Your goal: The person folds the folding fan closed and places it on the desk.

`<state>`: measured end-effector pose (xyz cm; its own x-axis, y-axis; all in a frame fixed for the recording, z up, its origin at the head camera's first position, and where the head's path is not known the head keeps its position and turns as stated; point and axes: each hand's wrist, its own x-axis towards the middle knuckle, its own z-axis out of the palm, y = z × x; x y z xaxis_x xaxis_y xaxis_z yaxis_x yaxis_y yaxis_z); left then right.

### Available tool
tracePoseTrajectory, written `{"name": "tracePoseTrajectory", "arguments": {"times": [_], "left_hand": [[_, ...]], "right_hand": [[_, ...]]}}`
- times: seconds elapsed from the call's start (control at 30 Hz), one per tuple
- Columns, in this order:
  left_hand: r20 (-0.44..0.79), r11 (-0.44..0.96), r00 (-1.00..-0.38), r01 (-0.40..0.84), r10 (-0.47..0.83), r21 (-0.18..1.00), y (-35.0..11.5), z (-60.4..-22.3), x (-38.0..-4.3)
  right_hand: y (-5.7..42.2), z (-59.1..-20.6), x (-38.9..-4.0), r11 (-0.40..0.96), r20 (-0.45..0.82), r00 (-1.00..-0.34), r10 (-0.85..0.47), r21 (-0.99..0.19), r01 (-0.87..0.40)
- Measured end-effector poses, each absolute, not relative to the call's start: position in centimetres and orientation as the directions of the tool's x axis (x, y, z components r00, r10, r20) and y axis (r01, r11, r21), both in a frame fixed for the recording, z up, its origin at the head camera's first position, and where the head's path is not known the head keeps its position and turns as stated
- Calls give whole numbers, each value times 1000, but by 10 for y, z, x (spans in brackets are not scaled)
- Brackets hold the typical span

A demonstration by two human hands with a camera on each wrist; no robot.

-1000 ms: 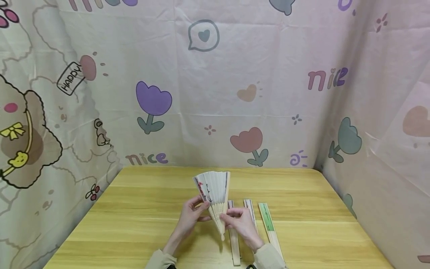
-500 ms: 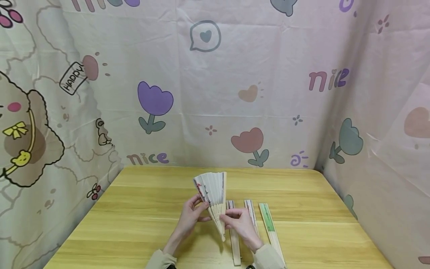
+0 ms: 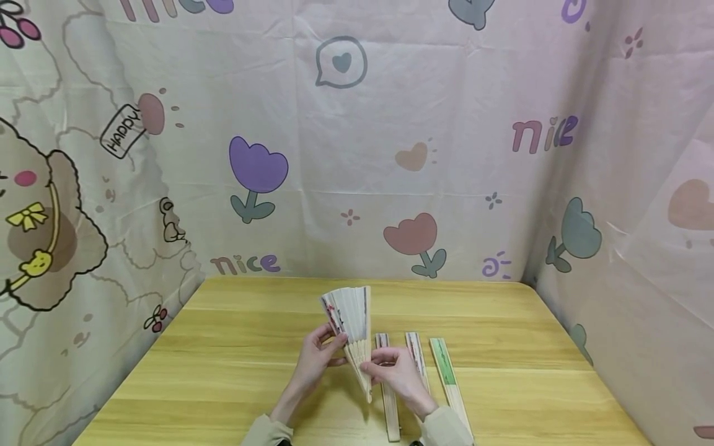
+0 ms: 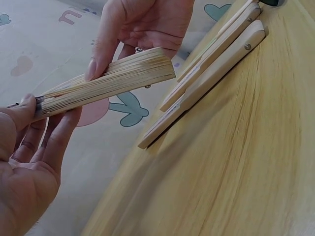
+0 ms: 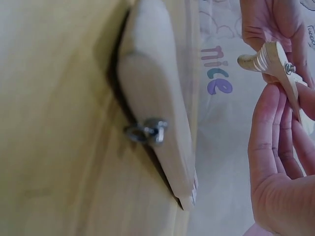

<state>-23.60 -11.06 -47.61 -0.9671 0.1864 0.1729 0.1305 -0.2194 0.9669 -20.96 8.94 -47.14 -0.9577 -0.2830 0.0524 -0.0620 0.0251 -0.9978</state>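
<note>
A partly spread folding fan (image 3: 352, 316) with pale ribs and a white leaf printed with red and dark flowers is held over the table, pivot end toward me. My left hand (image 3: 318, 353) pinches its left edge between thumb and fingers. On the other side, my right hand (image 3: 398, 375) pinches the ribs nearer the pivot. The left wrist view shows the stacked ribs (image 4: 113, 83) between both hands. A metal rivet (image 5: 289, 68) at the fan's pivot end shows in the right wrist view.
Several folded fans lie side by side on the wooden table (image 3: 223, 371): one with a dark-patterned leaf (image 3: 388, 402), one partly behind my right hand (image 3: 413, 344), and one with a green leaf (image 3: 444, 365). Printed cloth (image 3: 346, 155) hangs behind the table.
The fan's right edge has swung leftward, so its spread has narrowed. My right hand has shifted slightly left with it, while my left hand stays in place.
</note>
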Motion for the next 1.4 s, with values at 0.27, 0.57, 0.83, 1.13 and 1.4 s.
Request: {"name": "tracePoseTrajectory", "arguments": {"times": [0.27, 0.57, 0.83, 1.13, 1.4], "left_hand": [[162, -233, -974, 122, 161, 965, -109, -474, -235], [137, -187, -975, 103, 174, 977, -109, -473, -235], [158, -182, -969, 124, 187, 975, -109, -477, -236], [123, -188, -976, 89, 178, 978, -108, -474, -237], [119, -175, -982, 93, 147, 980, -108, -472, -236]], "right_hand": [[89, -470, -209, 35, 41, -952, -302, -998, -54], [88, -471, -209, 74, 47, -959, -281, -995, -70], [88, -470, -209, 76, 59, -958, -281, -994, -83], [89, -473, -210, 74, 69, -951, -300, -993, -95], [89, -474, -209, 87, 120, -923, -366, -983, -162]]}}
